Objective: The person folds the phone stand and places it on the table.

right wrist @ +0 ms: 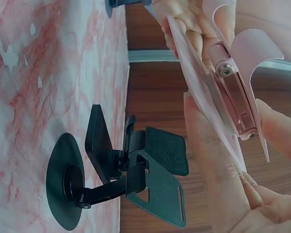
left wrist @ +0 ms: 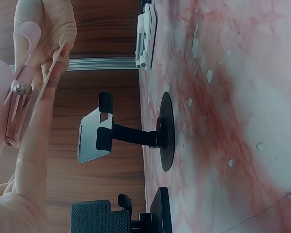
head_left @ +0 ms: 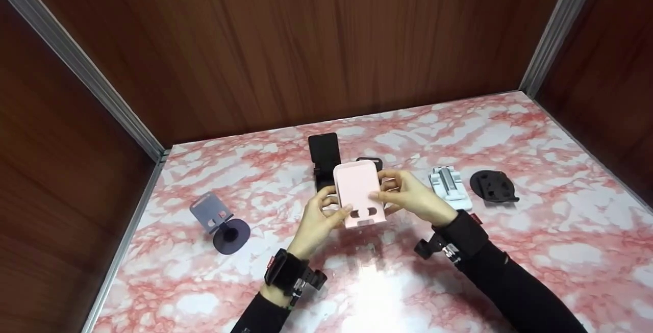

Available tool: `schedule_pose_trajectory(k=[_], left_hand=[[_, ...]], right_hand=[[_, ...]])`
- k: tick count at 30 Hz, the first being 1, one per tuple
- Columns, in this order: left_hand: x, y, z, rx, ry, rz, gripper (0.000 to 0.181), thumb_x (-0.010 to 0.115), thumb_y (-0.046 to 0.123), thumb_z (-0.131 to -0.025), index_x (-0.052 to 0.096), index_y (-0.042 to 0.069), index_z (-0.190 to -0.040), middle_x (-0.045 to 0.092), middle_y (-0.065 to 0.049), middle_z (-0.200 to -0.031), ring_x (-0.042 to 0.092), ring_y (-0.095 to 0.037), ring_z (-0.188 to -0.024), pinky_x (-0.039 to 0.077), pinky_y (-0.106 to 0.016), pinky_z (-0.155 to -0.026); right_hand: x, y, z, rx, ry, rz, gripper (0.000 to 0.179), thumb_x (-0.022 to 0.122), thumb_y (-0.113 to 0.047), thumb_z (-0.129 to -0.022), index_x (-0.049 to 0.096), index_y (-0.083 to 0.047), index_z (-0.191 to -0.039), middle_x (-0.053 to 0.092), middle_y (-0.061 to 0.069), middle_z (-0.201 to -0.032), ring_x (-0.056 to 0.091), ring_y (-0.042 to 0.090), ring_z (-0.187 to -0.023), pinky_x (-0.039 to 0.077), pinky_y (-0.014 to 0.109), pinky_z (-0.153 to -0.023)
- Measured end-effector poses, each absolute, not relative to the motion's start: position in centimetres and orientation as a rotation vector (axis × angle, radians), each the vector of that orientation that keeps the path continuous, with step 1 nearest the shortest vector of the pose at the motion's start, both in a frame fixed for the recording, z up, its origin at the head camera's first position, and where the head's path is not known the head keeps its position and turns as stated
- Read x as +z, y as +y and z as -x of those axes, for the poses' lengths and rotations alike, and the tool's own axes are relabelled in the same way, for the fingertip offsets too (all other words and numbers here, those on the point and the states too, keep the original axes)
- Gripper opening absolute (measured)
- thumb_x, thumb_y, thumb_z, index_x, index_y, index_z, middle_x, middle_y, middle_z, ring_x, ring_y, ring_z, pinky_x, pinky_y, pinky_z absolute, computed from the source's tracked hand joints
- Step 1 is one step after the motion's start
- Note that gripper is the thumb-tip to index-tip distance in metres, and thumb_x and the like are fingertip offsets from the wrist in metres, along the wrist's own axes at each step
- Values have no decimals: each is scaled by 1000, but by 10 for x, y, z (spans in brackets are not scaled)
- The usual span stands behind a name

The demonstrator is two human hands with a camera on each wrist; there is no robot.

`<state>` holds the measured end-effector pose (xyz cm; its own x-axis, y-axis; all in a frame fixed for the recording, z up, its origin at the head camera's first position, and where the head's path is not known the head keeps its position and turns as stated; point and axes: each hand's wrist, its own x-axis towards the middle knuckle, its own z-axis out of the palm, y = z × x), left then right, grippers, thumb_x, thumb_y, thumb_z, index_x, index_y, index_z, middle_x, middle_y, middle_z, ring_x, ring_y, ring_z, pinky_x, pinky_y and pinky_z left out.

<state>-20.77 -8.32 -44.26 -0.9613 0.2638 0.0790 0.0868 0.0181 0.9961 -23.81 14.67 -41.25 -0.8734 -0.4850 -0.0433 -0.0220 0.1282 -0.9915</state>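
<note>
Both hands hold a pink folding phone stand point(head_left: 357, 190) above the table, near the middle of the head view. The left hand point(head_left: 319, 218) pinches its left edge, thumb on the near face. On the right edge, the right hand point(head_left: 408, 195) grips it with thumb in front and fingers behind. Two cutouts show near the plate's lower end. In the right wrist view, the pink stand point(right wrist: 233, 97) appears edge-on, with folded hinged plates, metal bolts and curved lips. The left wrist view shows its hinge side point(left wrist: 19, 107) too.
Behind the pink stand are a black phone stand point(head_left: 324, 152) and a round-based stand point(left wrist: 167, 131), mostly hidden in the head view. A grey-purple stand point(head_left: 232, 236) is at left. At right lie a white folded stand point(head_left: 451, 190) and a black folded stand point(head_left: 494, 186). Wooden panels enclose the table.
</note>
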Motion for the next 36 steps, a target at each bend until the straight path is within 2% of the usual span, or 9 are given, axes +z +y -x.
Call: schedule_pose_trajectory(k=[3, 6, 10, 13, 16, 21, 28, 36], left_hand=[[-440, -83, 208, 2098, 2122, -386, 49, 68, 9, -90, 47, -5, -132, 66, -18, -106, 70, -15, -79, 63, -34, -70], [-438, -84, 208, 2090, 2137, -419, 47, 67, 12, -93, 47, -4, -133, 67, -22, -110, 71, -18, -84, 63, -38, -75], [-436, -87, 208, 2026, 2275, -477, 44, 61, 19, -98, 49, 2, -137, 65, -24, -123, 71, -28, -98, 60, -44, -85], [-436, -92, 209, 1974, 2399, -544, 42, 57, 21, -101, 50, 5, -138, 64, -21, -128, 67, -35, -110, 57, -49, -92], [-437, -97, 209, 1913, 2519, -622, 41, 54, 20, -102, 48, 6, -141, 63, -17, -132, 62, -36, -120, 55, -50, -95], [-440, -103, 209, 1712, 2813, -704, 47, 57, 18, -100, 46, 9, -145, 59, -12, -140, 55, -30, -130, 51, -49, -103], [-444, -109, 209, 1370, 3116, -711, 58, 56, 29, -99, 39, 13, -152, 41, -12, -155, 38, -31, -144, 31, -49, -120], [-447, -116, 209, 1233, 3145, -698, 64, 53, 32, -100, 29, 14, -156, 19, -11, -165, 14, -34, -153, 18, -55, -123]], right_hand=[[-410, 148, 237, -1807, 2046, 481, 45, 68, -10, -92, 51, 6, -130, 71, 3, -93, 70, 14, -78, 62, 32, -66], [-407, 150, 237, -1819, 2044, 490, 47, 69, -10, -92, 50, 7, -131, 71, 3, -93, 70, 14, -79, 62, 33, -67], [-405, 156, 238, -1840, 2042, 494, 50, 68, -10, -92, 48, 8, -134, 71, 3, -95, 71, 15, -81, 63, 35, -70], [-402, 163, 239, -1862, 2038, 480, 52, 67, -9, -93, 45, 10, -137, 72, 2, -98, 72, 16, -83, 63, 36, -72], [-400, 170, 240, -1887, 2048, 446, 53, 66, -9, -93, 43, 10, -138, 72, 2, -100, 73, 17, -84, 63, 35, -73], [-397, 182, 242, -1927, 2064, 420, 51, 65, -10, -94, 45, 9, -137, 71, 2, -102, 72, 16, -85, 63, 35, -72], [-401, 200, 245, -1966, 2028, 452, 48, 63, -10, -96, 45, 8, -136, 72, 4, -102, 72, 16, -84, 63, 32, -72], [-407, 218, 248, -1952, 2055, 433, 43, 60, -13, -98, 46, 5, -135, 72, 0, -98, 71, 11, -82, 60, 24, -65]])
